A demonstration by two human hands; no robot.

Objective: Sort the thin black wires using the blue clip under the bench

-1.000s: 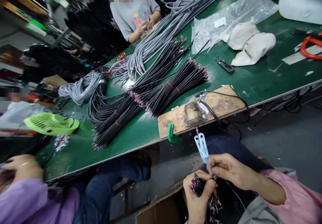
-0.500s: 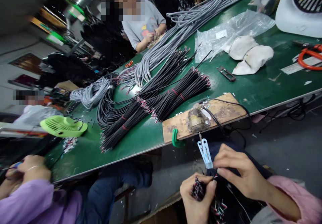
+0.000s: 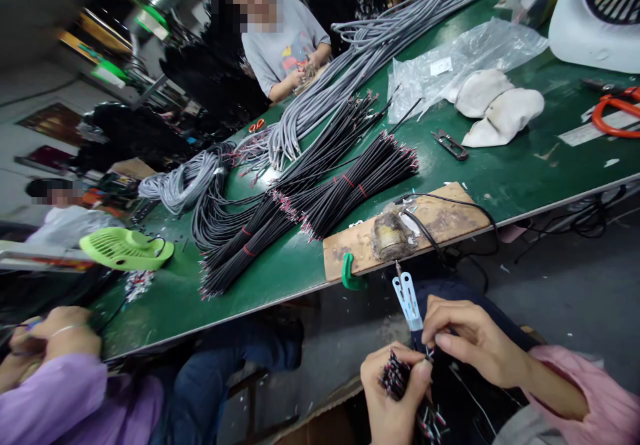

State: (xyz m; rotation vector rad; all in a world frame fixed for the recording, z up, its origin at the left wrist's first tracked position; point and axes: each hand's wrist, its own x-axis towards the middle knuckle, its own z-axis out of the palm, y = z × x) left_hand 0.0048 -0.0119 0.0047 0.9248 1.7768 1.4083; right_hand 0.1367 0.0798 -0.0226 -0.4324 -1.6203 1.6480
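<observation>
One wire end [image 3: 429, 352] pokes from the left hand [image 3: 385, 405], clenched round a wire bundle [image 3: 394, 373] at near right, off the table [image 3: 505, 175], right hand [image 3: 473, 338] bunching fingertips there (can't tell if gripping); looks mid-batch, many ends remaining, done count unclear.

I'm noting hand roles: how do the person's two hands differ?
The left hand wraps around a wire bundle; the right hand has fingers at a wire end. The left hand sits lower in the picture; the right hand sits higher, its pink sleeve showing. Both are bare.
</observation>
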